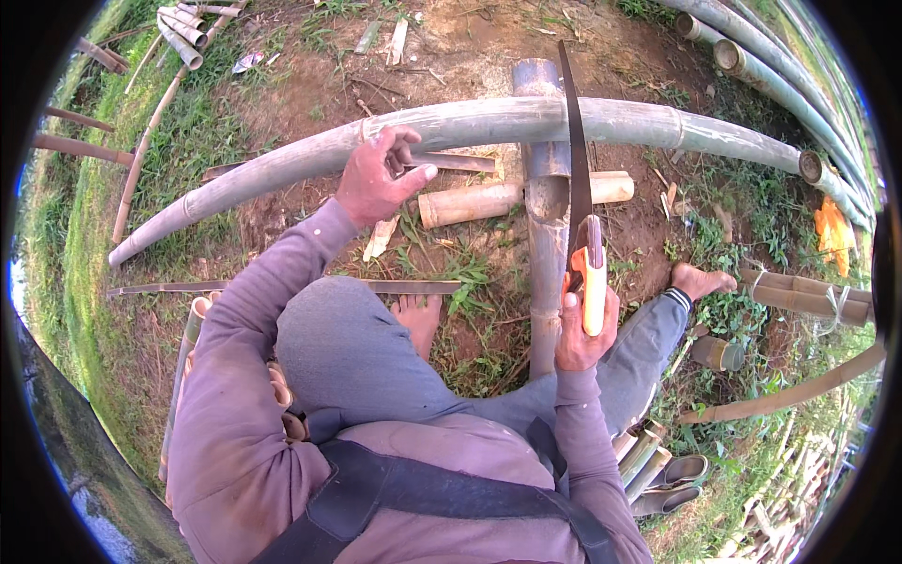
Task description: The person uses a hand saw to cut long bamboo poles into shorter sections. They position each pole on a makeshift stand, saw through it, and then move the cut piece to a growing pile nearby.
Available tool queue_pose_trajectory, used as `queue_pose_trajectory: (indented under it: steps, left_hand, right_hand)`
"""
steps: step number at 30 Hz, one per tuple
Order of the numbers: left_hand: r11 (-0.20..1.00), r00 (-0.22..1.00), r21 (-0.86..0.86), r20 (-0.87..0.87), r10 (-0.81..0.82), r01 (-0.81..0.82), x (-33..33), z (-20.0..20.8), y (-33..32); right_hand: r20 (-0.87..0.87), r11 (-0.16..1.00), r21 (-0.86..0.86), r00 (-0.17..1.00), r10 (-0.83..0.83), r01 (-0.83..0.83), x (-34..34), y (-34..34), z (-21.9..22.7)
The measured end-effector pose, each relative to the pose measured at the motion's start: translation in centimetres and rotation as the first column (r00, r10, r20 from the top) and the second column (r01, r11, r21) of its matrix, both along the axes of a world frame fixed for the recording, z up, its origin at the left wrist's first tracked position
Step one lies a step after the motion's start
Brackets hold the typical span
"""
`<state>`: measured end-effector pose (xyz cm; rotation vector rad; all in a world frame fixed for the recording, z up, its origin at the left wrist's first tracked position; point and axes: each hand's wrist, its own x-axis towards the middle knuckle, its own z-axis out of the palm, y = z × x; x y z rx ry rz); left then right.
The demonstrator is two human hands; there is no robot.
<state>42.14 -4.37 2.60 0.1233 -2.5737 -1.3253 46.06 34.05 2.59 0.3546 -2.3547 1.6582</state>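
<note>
My right hand [584, 340] is closed around the orange and pale handle of a hand saw [580, 179]. The saw's long dark blade points away from me and crosses over a thick grey-green bamboo pole [451, 124]. That pole lies crosswise over an upright-running bamboo support [545, 226], which has an opening cut in its top. Beside the pole's near edge is my left hand [383, 174], empty, with the thumb held apart from loosely bent fingers. Whether it touches the pole I cannot tell. A short tan bamboo piece [470, 204] passes crosswise behind the support.
Long bamboo poles [766, 75] are stacked at the far right, and cut tubes [181, 36] lie at the far left. An orange cloth or bag [833, 233] is on the right. Dark shoes [669, 484] and bamboo pieces [645, 462] sit near my right side. My bare feet rest on grass and soil.
</note>
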Motion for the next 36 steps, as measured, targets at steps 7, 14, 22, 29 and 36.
queue_pose_trajectory:
  steps: [7,14,22,29,36]
  left_hand:
    - [0.513,0.983,-0.838,0.141,-0.120,0.183,-11.7,0.4,1.2]
    - [0.648,0.899,-0.705,0.432,0.069,0.289,-12.4,0.9,3.1]
    - [0.577,0.966,-0.805,0.238,0.105,0.136,-9.4,-1.0,4.7]
    - [0.628,0.888,-0.730,0.440,0.133,0.269,-11.1,2.0,4.0]
    - [0.660,0.850,-0.667,0.520,0.080,0.346,-13.3,2.2,2.7]
  right_hand:
    - [0.019,0.978,-0.203,0.999,-0.046,0.049,-0.5,-1.4,-2.3]
    - [0.126,0.961,-0.272,0.992,-0.014,0.048,-1.9,-2.4,-1.8]
    - [0.014,0.973,-0.228,0.999,-0.039,0.041,-1.2,-1.8,-3.0]
    - [0.083,0.970,-0.245,0.996,0.023,-0.002,-1.1,-1.7,-2.7]
    - [0.008,0.980,-0.199,1.000,-0.008,0.010,-2.0,-2.5,-3.1]
